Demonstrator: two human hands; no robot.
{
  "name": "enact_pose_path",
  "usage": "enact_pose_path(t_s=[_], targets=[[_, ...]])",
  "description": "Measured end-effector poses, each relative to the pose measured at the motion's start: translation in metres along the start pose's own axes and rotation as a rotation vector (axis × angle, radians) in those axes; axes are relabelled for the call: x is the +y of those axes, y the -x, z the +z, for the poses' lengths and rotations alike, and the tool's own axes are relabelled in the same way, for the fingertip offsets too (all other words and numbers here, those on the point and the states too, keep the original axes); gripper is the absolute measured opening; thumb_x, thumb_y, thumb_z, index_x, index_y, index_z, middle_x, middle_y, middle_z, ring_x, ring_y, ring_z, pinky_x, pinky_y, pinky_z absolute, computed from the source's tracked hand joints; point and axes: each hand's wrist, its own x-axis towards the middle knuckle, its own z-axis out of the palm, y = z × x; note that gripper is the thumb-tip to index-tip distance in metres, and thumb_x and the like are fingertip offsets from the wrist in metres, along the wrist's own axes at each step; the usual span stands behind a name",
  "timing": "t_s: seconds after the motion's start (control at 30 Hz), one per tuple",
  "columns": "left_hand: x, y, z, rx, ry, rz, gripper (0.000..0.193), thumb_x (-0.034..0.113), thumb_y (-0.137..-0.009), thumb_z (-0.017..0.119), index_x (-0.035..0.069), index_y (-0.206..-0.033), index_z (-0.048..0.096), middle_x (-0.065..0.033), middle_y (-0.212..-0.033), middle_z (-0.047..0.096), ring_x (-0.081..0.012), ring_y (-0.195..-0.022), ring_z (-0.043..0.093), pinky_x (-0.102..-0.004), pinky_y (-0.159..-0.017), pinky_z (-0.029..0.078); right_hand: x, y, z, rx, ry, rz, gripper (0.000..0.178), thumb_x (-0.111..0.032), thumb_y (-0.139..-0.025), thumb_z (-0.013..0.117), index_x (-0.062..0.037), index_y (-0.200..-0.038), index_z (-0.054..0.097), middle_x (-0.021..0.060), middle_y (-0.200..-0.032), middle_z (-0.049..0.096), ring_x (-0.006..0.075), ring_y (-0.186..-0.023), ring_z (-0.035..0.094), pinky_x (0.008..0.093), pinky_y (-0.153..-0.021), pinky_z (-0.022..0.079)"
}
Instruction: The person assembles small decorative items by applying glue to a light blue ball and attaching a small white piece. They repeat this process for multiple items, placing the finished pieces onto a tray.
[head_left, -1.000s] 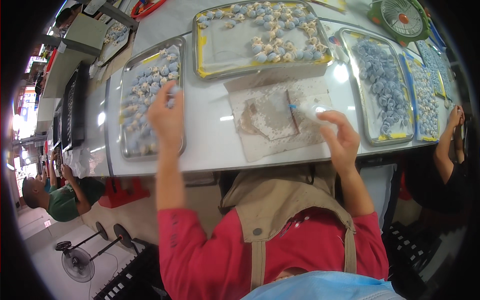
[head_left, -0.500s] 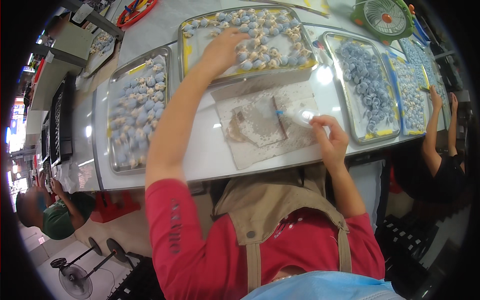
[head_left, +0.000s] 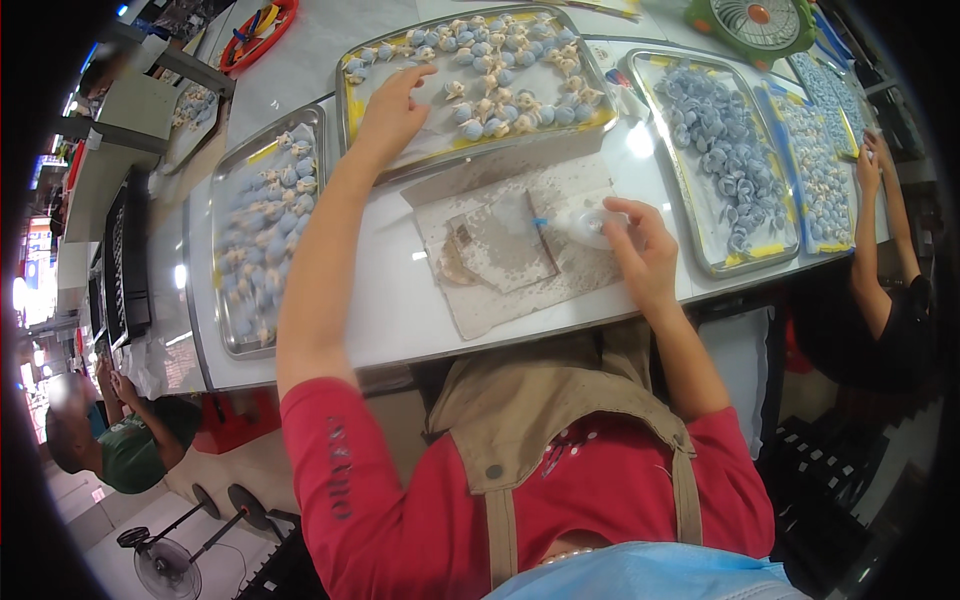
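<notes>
While the right hand point(head_left: 645, 250) grips a clear, blue-tipped bottle point(head_left: 588, 228) above stained cardboard point(head_left: 485, 303), the left hand point(head_left: 395, 112), fingers parted, hovers over the far tray point(head_left: 440, 128); blue-and-cream figurines point(head_left: 495, 85) there look assembled, whereas blue shells point(head_left: 720, 150) lie loose in the right tray point(head_left: 705, 215).

Grn fan point(head_left: 745, 33) top R; floor fan point(head_left: 167, 571) btm L; co-worker point(head_left: 148, 448) w/ grn shirt, L.

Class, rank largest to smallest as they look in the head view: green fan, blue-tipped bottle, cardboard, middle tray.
1. Middle tray
2. Cardboard
3. Green fan, cut off at the top edge
4. Blue-tipped bottle
</notes>
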Motion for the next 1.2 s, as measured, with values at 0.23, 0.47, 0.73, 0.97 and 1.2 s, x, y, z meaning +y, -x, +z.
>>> enact_pose_path(t_s=[0.23,0.47,0.73,0.97,1.2], targets=[[-0.003,-0.022,0.028,-0.071,-0.22,0.054,0.031,0.01,-0.079,0.06,0.012,-0.109,0.061,-0.0076,-0.102,0.06,-0.0178,-0.08,0.06,-0.0277,-0.071,0.048,0.004,0.002,0.001,0.003,-0.022,0.065,0.026,-0.009,-0.08,0.063,-0.002,-0.105,0.06,0.0106,-0.098,0.061,0.022,-0.091,0.056,0.0287,-0.081,0.043],[0.051,0.024,0.0,0.184,0.748,-0.306,0.022,0.01,-0.086,0.058,0.001,-0.105,0.062,-0.0059,-0.098,0.06,-0.0133,-0.085,0.061,-0.025,-0.077,0.048,0.002,-0.005,-0.003,-0.102,0.25,-0.163,0.037,-0.018,-0.072,0.07,-0.0038,-0.105,0.06,0.0112,-0.093,0.061,0.0273,-0.083,0.053,0.0354,-0.079,0.042],[0.142,0.189,0.035,-0.063,1.294,-0.608,0.039,-0.001,-0.079,0.06,-0.001,-0.116,0.049,-0.0124,-0.108,0.059,-0.0123,-0.088,0.057,-0.022,-0.075,0.046,-0.005,0.011,-0.006,-0.137,-0.029,0.054,0.031,-0.016,-0.072,0.072,-0.0038,-0.098,0.059,0.0072,-0.084,0.061,0.0173,-0.076,0.056,0.0292,-0.071,0.044],[0.175,0.21,0.055,-0.08,1.375,-0.767,0.035,0.001,-0.086,0.055,0.0,-0.12,0.048,-0.0122,-0.114,0.057,-0.0152,-0.087,0.061,-0.0219,-0.071,0.048,-0.034,0.035,-0.035,-0.156,-0.236,0.069,0.032,-0.01,-0.075,0.072,-0.0003,-0.099,0.053,0.0064,-0.087,0.061,0.0089,-0.077,0.056,0.0229,-0.068,0.045],[0.176,0.215,0.053,-0.012,1.273,-0.634,0.037,-0.005,-0.082,0.058,-0.002,-0.118,0.049,-0.0091,-0.105,0.057,-0.011,-0.08,0.057,-0.022,-0.071,0.047,-0.052,0.043,-0.046,-0.138,-0.157,-0.136,0.036,-0.015,-0.066,0.079,-0.0016,-0.09,0.056,0.0069,-0.078,0.06,0.014,-0.067,0.053,0.0253,-0.059,0.043]])
